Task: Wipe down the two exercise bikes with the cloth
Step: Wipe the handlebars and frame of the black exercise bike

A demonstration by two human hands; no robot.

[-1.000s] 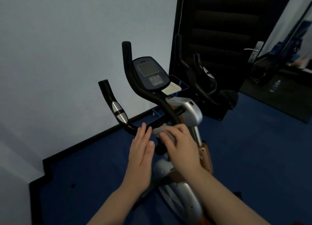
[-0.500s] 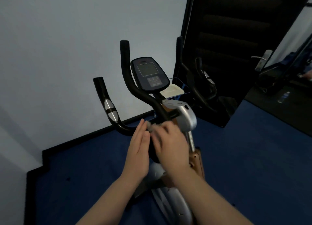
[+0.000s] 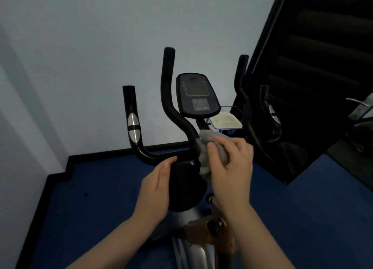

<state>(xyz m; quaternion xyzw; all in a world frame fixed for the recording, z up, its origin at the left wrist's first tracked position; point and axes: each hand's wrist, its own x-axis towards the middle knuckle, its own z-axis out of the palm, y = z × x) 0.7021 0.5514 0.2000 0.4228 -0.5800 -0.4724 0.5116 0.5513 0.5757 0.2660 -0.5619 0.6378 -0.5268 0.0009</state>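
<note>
Since the earlier frame the right hand [image 3: 228, 163] has carried the crumpled grey cloth [image 3: 210, 153] up from the low crossbar to the place where the inner black curved handlebar [image 3: 171, 99] bends down into the stem, and the left hand [image 3: 157, 186] has opened and moved a little lower. The right hand's fingers [image 3: 214, 149] are curled round the cloth and press it against the bar, just under the dark oval console with the grey screen [image 3: 196, 96]. The left hand is flat with straight fingers, holding nothing, its tips touching or almost touching the black crossbar [image 3: 161, 159]; I cannot tell which. The step in hand seems to be wiping the handlebar of the first exercise bike. To do it well, it is better to wrap the cloth fully around the tube and slide it along the curve up to the tip, so the far side is also cleaned. The left hand can hold the outer black handlebar with the silver sensor plate [image 3: 133, 125] to keep the frame steady. The sensor plate and the console probably need only light pressure. The second black exercise bike [image 3: 262, 115] stands just beside on the right, near a white plastic tray [image 3: 226, 122], and appears not yet wiped.
</note>
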